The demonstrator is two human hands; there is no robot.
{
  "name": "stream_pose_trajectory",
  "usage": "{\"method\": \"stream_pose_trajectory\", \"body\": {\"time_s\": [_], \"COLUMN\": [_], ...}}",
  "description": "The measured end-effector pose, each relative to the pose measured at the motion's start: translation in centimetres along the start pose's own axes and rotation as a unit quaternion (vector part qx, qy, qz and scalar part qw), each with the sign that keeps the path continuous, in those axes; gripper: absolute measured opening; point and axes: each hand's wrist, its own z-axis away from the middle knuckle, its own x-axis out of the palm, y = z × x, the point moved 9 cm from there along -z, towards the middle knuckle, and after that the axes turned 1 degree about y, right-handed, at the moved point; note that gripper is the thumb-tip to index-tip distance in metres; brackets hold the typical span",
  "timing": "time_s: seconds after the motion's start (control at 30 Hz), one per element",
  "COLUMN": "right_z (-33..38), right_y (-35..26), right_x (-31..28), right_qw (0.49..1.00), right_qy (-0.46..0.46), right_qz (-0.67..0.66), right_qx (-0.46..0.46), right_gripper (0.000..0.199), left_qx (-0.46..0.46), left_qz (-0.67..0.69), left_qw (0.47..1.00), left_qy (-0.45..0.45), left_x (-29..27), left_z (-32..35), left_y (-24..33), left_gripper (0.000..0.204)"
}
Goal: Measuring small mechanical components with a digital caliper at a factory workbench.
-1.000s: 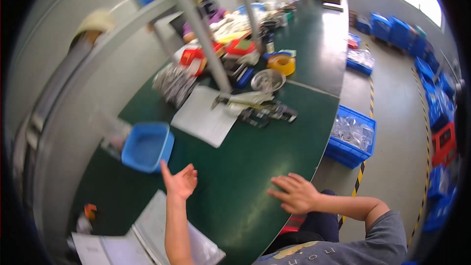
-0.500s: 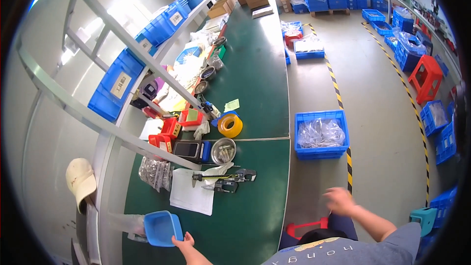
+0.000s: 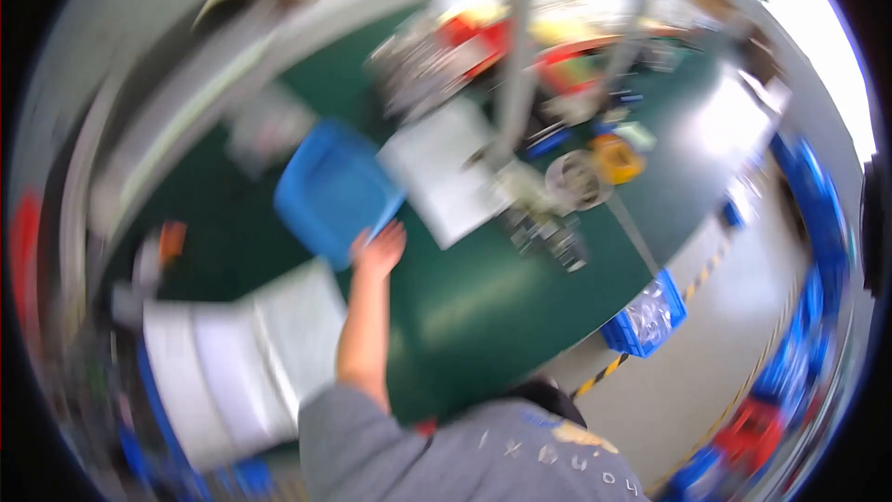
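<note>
The view is heavily smeared by motion, so only the larger shapes read clearly. The landmark is a blue plastic bin (image 3: 333, 191) that sits on the dark green desk (image 3: 483, 302), tilted in this view. The left hand (image 3: 379, 249) reaches up to the bin's near corner; its fingers (image 3: 394, 234) are spread rather than clenched and lie at or on the rim, but the blur hides whether they actually grip it or only touch it. The right hand is not in the picture at all, so its state cannot be told.

Just right of the bin lies a white sheet (image 3: 444, 177), and beyond that sheet a clutter of small dark parts (image 3: 548, 234), a round metal dish (image 3: 576, 178) and a yellow roll of tape (image 3: 617, 160). Below and left of the bin lie pale flat trays or sheets (image 3: 246, 353). Far right of the bin, off the desk on the floor, stands a blue crate of clear bags (image 3: 646, 316).

As a judgement, the step in hand is the reach for the bin, with contact just being made. A firm hold would call for the fingers to curl over the rim before the bin is drawn or lifted.
</note>
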Motion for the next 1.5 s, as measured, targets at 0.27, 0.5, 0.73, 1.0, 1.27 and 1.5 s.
{"method": "stream_pose_trajectory", "body": {"time_s": [0.27, 0.5, 0.73, 1.0, 1.27, 1.5], "right_z": [-1.3, 27.1, 44.0, 49.5, 40.7, 19.7], "right_y": [-33.4, -49.5, -49.0, -54.1, -64.0, -60.4], "right_x": [-19.1, -28.1, -28.6, -18.2, -18.0, 1.7], "right_qw": [0.837, 0.652, 0.376, 0.352, 0.628, 0.910], "right_qy": [-0.047, 0.041, 0.169, 0.091, 0.032, -0.291], "right_qz": [-0.009, 0.016, 0.040, 0.072, -0.130, -0.163], "right_qx": [-0.545, -0.757, -0.910, -0.929, -0.766, -0.248], "right_gripper": [0.020, 0.024, 0.029, 0.038, 0.051, 0.068], "left_qx": [-0.006, 0.391, 0.215, 0.145, 0.124, 0.184], "left_qz": [-0.308, -0.460, -0.490, -0.507, -0.496, -0.487], "left_qw": [0.936, 0.436, 0.185, 0.113, 0.142, 0.109], "left_qy": [0.170, 0.667, 0.824, 0.842, 0.848, 0.847], "left_x": [-1.4, -8.0, -11.2, -11.4, -11.0, -9.7], "left_z": [17.2, 42.0, 46.1, 45.7, 45.5, 45.6], "left_y": [-19.3, -9.2, -3.7, -3.2, -3.1, -3.7], "left_gripper": [0.092, 0.020, 0.050, 0.056, 0.056, 0.052]}}
